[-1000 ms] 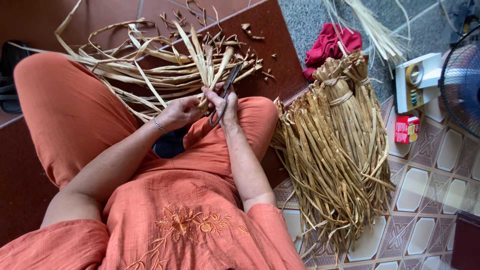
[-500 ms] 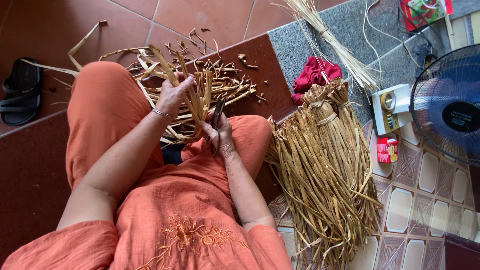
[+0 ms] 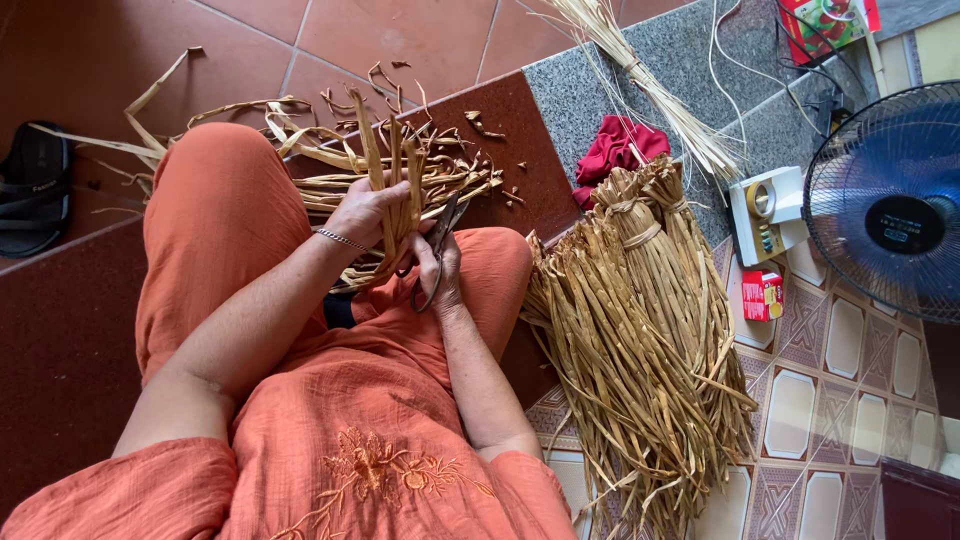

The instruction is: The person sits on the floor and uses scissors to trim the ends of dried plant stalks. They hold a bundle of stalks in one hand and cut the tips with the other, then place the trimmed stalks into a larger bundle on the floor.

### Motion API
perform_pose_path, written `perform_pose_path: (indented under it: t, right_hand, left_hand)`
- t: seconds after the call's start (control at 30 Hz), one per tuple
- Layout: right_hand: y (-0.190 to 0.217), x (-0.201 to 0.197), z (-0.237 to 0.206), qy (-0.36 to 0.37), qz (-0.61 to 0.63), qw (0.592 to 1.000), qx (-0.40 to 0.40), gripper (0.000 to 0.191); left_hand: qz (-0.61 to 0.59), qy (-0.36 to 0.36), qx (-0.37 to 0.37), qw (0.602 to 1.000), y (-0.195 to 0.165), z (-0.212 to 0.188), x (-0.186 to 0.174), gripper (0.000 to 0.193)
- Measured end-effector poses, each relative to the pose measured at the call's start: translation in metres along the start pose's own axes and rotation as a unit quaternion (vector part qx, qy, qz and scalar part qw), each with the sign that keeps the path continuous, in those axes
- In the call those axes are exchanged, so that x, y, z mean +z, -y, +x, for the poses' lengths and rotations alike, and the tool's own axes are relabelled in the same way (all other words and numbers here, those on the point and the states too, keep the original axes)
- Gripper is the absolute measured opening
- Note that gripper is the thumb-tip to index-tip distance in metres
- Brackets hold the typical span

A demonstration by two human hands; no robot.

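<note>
My left hand (image 3: 368,212), with a thin bracelet at the wrist, grips a handful of dried yellow-brown leaf strips (image 3: 392,165) that stand upright above my lap. Beside it, my right hand (image 3: 438,262) is closed on a pair of dark metal scissors (image 3: 444,225), whose blades point up toward the strips. Both hands rest over my orange trousers. More loose strips (image 3: 310,150) spread on the red floor beyond my knees.
Tied bundles of dried strips (image 3: 640,330) lie on the patterned tiles to my right, with a red cloth (image 3: 615,150) behind them. A dark fan (image 3: 890,200) with a white base, a small red box (image 3: 763,295) and a black sandal (image 3: 35,190) are around.
The camera has shifted, so everything sits lower and further left in view. My left hand has gathered the strips upright, and the scissors came closer to them.
</note>
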State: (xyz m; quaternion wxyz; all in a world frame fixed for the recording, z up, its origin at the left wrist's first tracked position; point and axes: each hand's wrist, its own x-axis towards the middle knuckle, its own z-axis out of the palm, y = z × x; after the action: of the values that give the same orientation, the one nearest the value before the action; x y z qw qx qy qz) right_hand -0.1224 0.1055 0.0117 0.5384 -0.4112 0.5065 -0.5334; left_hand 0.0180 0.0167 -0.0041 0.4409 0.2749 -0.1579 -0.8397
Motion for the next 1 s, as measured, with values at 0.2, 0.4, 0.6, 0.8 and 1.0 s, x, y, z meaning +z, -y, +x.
perform_pose_path:
  t: [0.2,0.4,0.6,0.8,1.0]
  right_hand:
    - [0.011,-0.001,-0.001,-0.023,0.009,0.999,0.024,0.005]
    - [0.004,0.000,-0.001,-0.011,-0.042,0.999,-0.012,0.008]
    - [0.002,0.002,-0.003,-0.037,-0.084,0.993,0.077,0.017]
    - [0.005,-0.009,-0.003,-0.010,-0.125,0.989,0.084,0.054]
    - [-0.006,-0.009,-0.006,0.034,-0.128,0.990,0.048,0.064]
  left_hand:
    - [-0.003,0.001,0.030,1.000,0.003,0.002,0.003,0.028]
    - [0.015,-0.020,0.023,0.999,-0.001,-0.007,0.019,0.025]
    - [0.128,-0.010,0.107,0.986,-0.006,-0.011,0.015,0.018]
    - [0.163,-0.026,0.107,0.980,-0.006,-0.008,-0.003,0.014]
    - [0.151,-0.039,0.046,0.987,-0.003,-0.015,-0.001,0.012]
